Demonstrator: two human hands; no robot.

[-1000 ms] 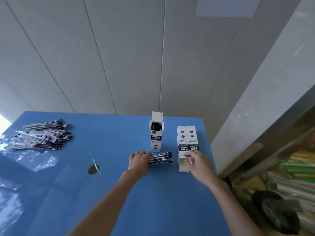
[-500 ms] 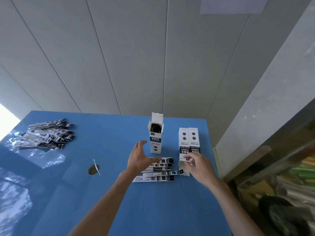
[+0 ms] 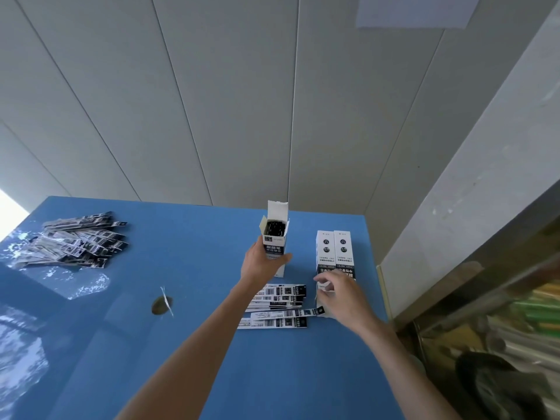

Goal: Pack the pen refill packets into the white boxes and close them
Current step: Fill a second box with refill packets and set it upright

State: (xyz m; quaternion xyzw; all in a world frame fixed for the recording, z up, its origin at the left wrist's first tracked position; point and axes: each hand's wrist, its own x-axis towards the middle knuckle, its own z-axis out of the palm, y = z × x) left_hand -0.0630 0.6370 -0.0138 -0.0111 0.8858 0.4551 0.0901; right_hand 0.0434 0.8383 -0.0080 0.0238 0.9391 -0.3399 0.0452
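Reaching away from the loose packets (image 3: 277, 304) it was pressing a second ago, the left hand (image 3: 263, 263) now wraps its fingers around the open box (image 3: 274, 237), which stands upright on the blue counter (image 3: 188, 344) with its flap up and dark refills showing inside. The packets lie fanned out just near of it. The right hand (image 3: 339, 298) pinches the near end of the two closed boxes (image 3: 333, 253). A larger pile of packets (image 3: 72, 241) waits at far left. Filling looks about to resume.
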